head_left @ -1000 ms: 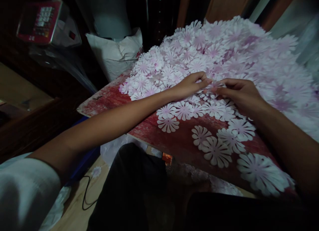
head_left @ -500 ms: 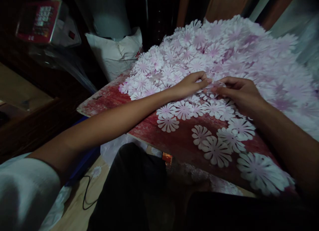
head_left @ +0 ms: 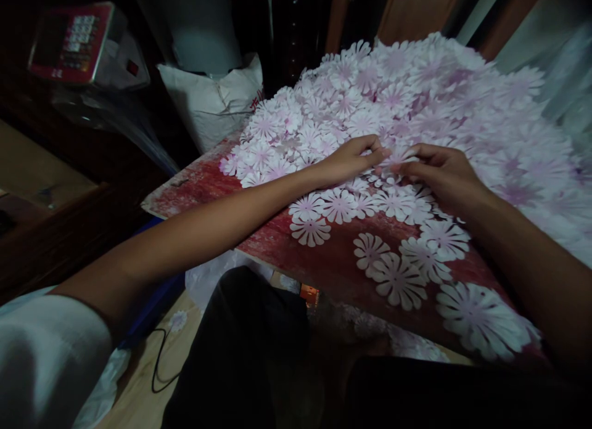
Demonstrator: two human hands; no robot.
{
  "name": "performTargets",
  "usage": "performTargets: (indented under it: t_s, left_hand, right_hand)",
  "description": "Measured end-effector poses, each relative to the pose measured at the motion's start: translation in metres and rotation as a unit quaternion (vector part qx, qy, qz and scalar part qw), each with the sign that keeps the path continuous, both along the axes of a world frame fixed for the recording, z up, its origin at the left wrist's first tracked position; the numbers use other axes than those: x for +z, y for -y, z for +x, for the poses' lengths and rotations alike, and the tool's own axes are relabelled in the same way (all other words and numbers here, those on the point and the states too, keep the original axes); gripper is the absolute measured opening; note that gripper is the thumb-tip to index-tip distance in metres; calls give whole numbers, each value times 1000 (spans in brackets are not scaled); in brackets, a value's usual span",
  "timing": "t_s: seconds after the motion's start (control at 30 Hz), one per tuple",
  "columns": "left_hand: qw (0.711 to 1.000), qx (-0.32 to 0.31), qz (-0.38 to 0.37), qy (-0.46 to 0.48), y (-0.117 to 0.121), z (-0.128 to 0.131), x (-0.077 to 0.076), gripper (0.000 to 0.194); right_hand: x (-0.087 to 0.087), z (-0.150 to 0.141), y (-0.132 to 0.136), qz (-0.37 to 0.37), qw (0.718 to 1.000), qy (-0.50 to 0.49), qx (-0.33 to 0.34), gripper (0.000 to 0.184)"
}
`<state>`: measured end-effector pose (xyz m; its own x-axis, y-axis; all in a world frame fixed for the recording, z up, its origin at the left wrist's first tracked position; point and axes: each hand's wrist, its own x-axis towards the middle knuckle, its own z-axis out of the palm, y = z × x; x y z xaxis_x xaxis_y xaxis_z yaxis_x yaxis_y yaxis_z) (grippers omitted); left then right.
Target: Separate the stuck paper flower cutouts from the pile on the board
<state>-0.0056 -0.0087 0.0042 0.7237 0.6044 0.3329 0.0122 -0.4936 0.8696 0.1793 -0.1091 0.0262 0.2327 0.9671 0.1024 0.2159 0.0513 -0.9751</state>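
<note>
A big heap of white-and-pink paper flower cutouts [head_left: 416, 90] covers the far part of a red board [head_left: 324, 259]. My left hand [head_left: 354, 159] and my right hand [head_left: 441, 173] meet at the heap's near edge, fingertips almost touching. Both pinch at one flower cutout [head_left: 398, 156] held between them, fingers curled and closed. Single flowers [head_left: 398, 281] lie flat in loose rows on the board in front of my hands.
A red scale with a keypad [head_left: 74, 40] sits at the upper left. A white sack [head_left: 213, 102] stands behind the board's left corner. My dark trouser legs [head_left: 250, 355] are below the board, with a black cable [head_left: 160, 367] on the wooden floor.
Both hands stay at the same spot on the heap's edge, fingers working slightly at the flower. The view has shifted a little.
</note>
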Motion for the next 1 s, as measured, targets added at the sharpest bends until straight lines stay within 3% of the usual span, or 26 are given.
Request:
performTargets:
  t_s: [0.23,0.43,0.6,0.77,0.9,1.0]
  left_hand:
    - [999,25,21,-10,-4,0,0,35]
    - [1000,18,12,-10,-2,-1,1,36]
    - [1000,18,0,-4,0,-1,1,33]
    - [1000,0,22,18,-1,0,1,32]
    - [997,-20,72,1,-5,0,0,44]
    - [996,-60,63,-25,-7,-2,-1,31]
  right_hand:
    - [-5,4,-4,10,999,-30,10,53]
    - [-5,6,-6,34,998,-58,13,53]
    - [-6,8,-8,87,993,-79,-33,55]
    - [-8,13,-10,95,989,-97,-52,56]
    - [-7,10,-11,88,986,-123,-72,72]
    - [-7,7,-11,79,987,-118,-79,82]
